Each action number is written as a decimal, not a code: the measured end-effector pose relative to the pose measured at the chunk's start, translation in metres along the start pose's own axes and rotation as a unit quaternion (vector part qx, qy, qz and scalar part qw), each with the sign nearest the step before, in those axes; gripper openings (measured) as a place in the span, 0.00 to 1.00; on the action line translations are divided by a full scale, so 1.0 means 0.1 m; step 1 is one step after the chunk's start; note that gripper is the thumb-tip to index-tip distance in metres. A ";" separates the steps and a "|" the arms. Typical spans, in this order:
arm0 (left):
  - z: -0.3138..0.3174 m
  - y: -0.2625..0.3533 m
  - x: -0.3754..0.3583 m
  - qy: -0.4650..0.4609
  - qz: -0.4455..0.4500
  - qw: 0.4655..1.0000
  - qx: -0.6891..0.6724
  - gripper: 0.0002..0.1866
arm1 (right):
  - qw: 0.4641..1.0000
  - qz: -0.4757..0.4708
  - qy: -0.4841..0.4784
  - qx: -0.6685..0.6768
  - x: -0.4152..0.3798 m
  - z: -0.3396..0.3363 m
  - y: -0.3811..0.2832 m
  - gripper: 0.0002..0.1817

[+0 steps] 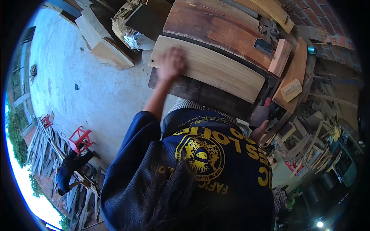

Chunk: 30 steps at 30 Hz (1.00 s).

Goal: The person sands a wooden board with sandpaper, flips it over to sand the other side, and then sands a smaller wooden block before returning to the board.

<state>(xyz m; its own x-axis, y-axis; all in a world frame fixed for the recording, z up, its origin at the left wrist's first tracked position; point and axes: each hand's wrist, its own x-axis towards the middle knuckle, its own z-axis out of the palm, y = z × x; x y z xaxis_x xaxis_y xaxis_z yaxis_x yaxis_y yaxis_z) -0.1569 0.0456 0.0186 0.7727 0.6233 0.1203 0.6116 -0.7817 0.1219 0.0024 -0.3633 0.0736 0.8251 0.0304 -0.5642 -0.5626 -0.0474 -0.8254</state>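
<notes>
My left hand (pixel 173 63) lies flat on the left part of a long pale wooden board (pixel 219 71), its fingers blurred by motion. The board rests on a dark bench top (pixel 192 88), and a small dark hole marks its left end. Low beside the bench's right end is my right hand (pixel 260 130), curled at a dark grey object (pixel 260 114) with a red part near it; I cannot tell what this object is.
A reddish-brown plank (pixel 216 29) lies behind the pale board. Near its right end are a wooden block (pixel 280 57) and a small offcut (pixel 291 90). Scrap wood (pixel 308 142) piles up at right. At far left, a person (pixel 69 173) bends near a red stool (pixel 80 139).
</notes>
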 end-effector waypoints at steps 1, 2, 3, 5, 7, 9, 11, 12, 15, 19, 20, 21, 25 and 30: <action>-0.03 -0.39 -0.11 -0.049 -0.250 0.960 -0.117 0.25 | 0.998 0.042 0.036 0.003 -0.05 0.00 -0.05 0.34; -0.10 -0.74 -0.17 -0.078 -0.427 0.884 -0.172 0.29 | 0.999 0.025 0.037 0.008 -0.10 0.06 -0.10 0.34; -0.11 -0.90 -0.07 -0.132 -0.559 0.803 0.159 0.36 | 0.999 0.027 0.038 0.009 -0.08 0.03 -0.08 0.34; -0.08 -0.96 -0.16 -0.029 -0.554 0.831 0.052 0.40 | 0.999 0.022 -0.028 -0.030 0.01 -0.01 -0.04 0.34; 0.05 -0.66 -0.12 0.071 -0.308 0.948 0.022 0.41 | 1.000 -0.003 -0.009 -0.026 0.10 0.12 0.01 0.34; 0.38 0.13 0.00 -0.047 -0.216 0.974 0.053 0.41 | 0.999 -0.029 0.010 -0.024 0.15 0.27 0.00 0.34; -0.06 1.20 0.11 -0.095 -0.023 0.989 -0.107 0.36 | 0.986 -0.122 -0.090 -0.069 0.14 0.42 -0.12 0.34; -0.01 1.49 0.06 -0.096 0.163 0.961 -0.203 0.30 | 0.986 -0.121 -0.092 -0.070 0.15 0.45 -0.13 0.34; 0.42 2.22 -0.15 -0.018 0.480 0.802 -0.354 0.24 | 0.986 -0.113 -0.086 -0.091 0.22 0.43 -0.10 0.35; 0.25 1.75 0.07 0.008 0.319 0.938 0.136 0.19 | 0.993 -0.068 -0.022 -0.090 0.21 0.19 -0.07 0.37; 0.18 1.23 0.19 -0.272 0.220 0.911 -0.218 0.17 | 0.995 -0.041 0.002 -0.095 0.16 0.13 -0.08 0.38; 0.20 0.86 0.15 -0.054 0.160 0.959 -0.227 0.16 | 0.995 -0.040 0.006 -0.094 0.15 0.05 -0.06 0.38; 0.07 -0.55 -0.02 -0.029 -0.130 0.991 0.000 0.28 | 0.989 -0.019 0.037 -0.140 0.09 -0.11 0.04 0.37; 0.26 -0.39 0.04 -0.021 -0.202 0.979 0.023 0.37 | 0.976 -0.065 0.079 -0.191 -0.02 0.06 0.03 0.36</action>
<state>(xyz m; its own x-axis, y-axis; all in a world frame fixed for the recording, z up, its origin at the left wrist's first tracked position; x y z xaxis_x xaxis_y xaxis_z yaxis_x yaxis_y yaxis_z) -0.1733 0.0774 -0.0113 0.4711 0.8815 0.0312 0.8753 -0.4716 0.1074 -0.0015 -0.3573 0.0719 0.9031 -0.0918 -0.4196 -0.4167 -0.4235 -0.8043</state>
